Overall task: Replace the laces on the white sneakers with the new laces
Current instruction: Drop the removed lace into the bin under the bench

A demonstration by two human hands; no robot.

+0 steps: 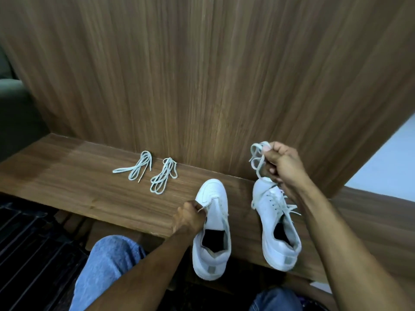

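— white leather, two sneakers on the wooden ledge (67, 176), toes toward the wood panel (202, 63). how far along?

— early, by the look of it. left sneaker (212, 230) mostly stripped: bare across the front eyelets, only a loose strand trailing down its right side. right sneaker (275, 223) fully laced across the tongue.

— hands?

— left hand (189, 218) curled tight at the left sneaker's near-left edge, pinching a thin end of lace at the eyelets. right hand (281, 163) raised above the right sneaker's toe, fingers closed round a bunch of old lace (258, 153), loops spilling out over the thumb.

— same lace in both hands?

— cannot tell; path between them hidden behind the shoes and the fist.

— new laces?

— two separate bundles, new laces (137, 168) and (164, 176), lying side by side on the ledge, left of the shoes and well apart from them, close to the panel. untouched, judging from the neat coils.

— left to do, then?

— most of it, probably: finish pulling out the first lace, unlace the right sneaker entirely, then thread both new ones.

— anything else in view?

— blue denim knees (107, 265) at the bottom, dark slatted floor (29, 243) at left.
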